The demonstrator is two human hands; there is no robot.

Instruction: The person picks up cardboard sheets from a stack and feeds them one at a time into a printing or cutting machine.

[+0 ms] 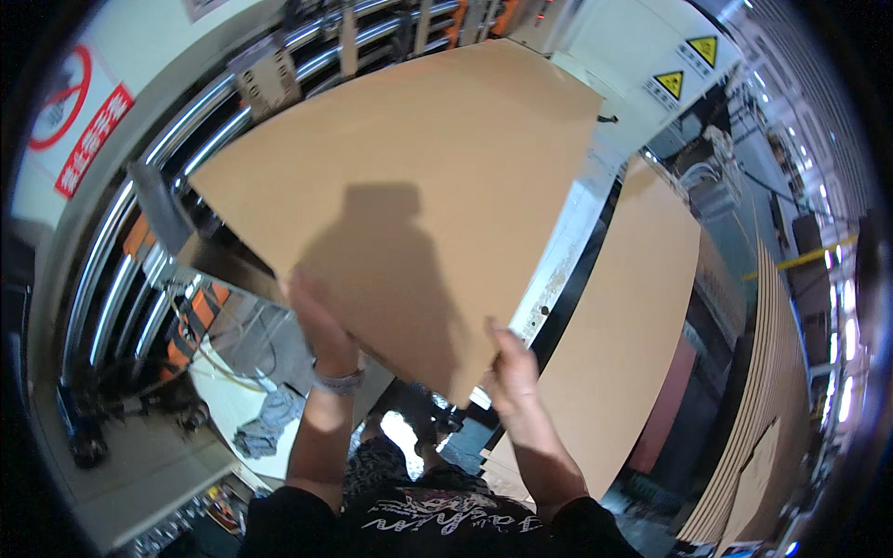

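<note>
A large brown cardboard sheet [465, 177] lies tilted in front of me, its far edge by the machine's rollers. My left hand [321, 325] is at its near left edge, closed against the edge; its fingers are slightly blurred and partly hidden. At the near right corner, my right hand [512, 367] grips the sheet's side, thumb up and the other fingers mostly out of sight. My shadow falls across the middle of the sheet. A band [337, 381] circles my left wrist.
Shiny metal rollers [214, 139] curve along the left and back. A white metal rail [558, 251] runs beside the sheet's right edge. Beyond it lies more brown cardboard [633, 307], with a stack of cardboard sheets [758, 391] at far right. A grey cloth [270, 418] lies at lower left.
</note>
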